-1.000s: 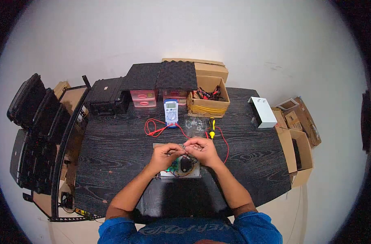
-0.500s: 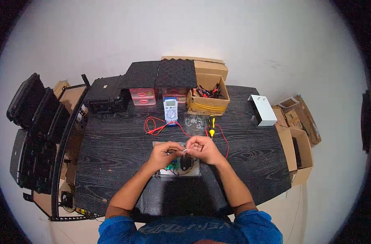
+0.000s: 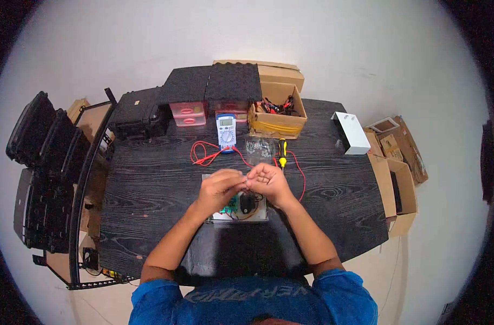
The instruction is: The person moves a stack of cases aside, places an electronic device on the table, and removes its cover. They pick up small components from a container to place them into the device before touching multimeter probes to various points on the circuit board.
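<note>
Both grips, left hand (image 3: 218,188) and right hand (image 3: 270,185), pinch closed near the green board (image 3: 230,206), any contents unclear.

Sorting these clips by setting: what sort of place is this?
Probably an electronics workbench or small repair area: there's a multimeter, a screwdriver and a green circuit board.

the dark surface (image 3: 149,200) has wavy gray lines. on it are a blue and white meter (image 3: 227,136), a yellow and black screwdriver (image 3: 282,153), a brown box (image 3: 276,128), pink drawers (image 3: 190,115), a black case (image 3: 137,115) and a white plate (image 3: 261,212).
</note>
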A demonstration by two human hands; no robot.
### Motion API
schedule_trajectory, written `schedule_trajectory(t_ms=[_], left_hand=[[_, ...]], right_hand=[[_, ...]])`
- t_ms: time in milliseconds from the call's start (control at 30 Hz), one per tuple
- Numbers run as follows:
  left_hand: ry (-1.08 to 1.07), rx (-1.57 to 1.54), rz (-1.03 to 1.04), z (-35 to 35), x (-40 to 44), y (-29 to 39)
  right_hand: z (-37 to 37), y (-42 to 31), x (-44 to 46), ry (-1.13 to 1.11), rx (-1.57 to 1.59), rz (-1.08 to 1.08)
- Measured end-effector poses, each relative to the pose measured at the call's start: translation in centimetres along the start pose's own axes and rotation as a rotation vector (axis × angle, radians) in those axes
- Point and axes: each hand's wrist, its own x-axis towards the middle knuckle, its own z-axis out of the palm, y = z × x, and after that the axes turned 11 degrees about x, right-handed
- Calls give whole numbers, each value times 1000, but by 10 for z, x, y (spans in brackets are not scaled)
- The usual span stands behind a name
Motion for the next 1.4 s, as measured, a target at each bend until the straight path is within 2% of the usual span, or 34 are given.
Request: schedule_trajectory(t_ms=[200,267,367,467,500,600,833,967,1233,1400], left_hand=[[-183,130,67,-11,3,-3],[-229,108,5,-8,0,-2],[-272,184,-18,-2,-4,-10],[-397,308,-57,-1,-5,-15],[-445,346,-75,0,-6,-14],[-531,377,-97,8,-13,-15],[-640,469,-67,25,-16,-17],[-630,469,-56,29,-17,-17],[-626,496,33,26,-17,-14],[-727,523,11,9,-11,3]], right_hand=[[-2,5,-12,46,-14,78],[-5,7,-18,66,-25,112],[-16,20,-25,125,-358,-13],[-16,5,-34,6,-1227,-495],[-21,8,-35,-37,-1148,-404],[-25,14,-42,-22,-1259,-355],[-39,29,-38,-80,-1163,-377],[-43,33,-37,-93,-1180,-402],[-54,42,-37,-121,-1200,-473],[-50,36,-40,-138,-1179,-453]])
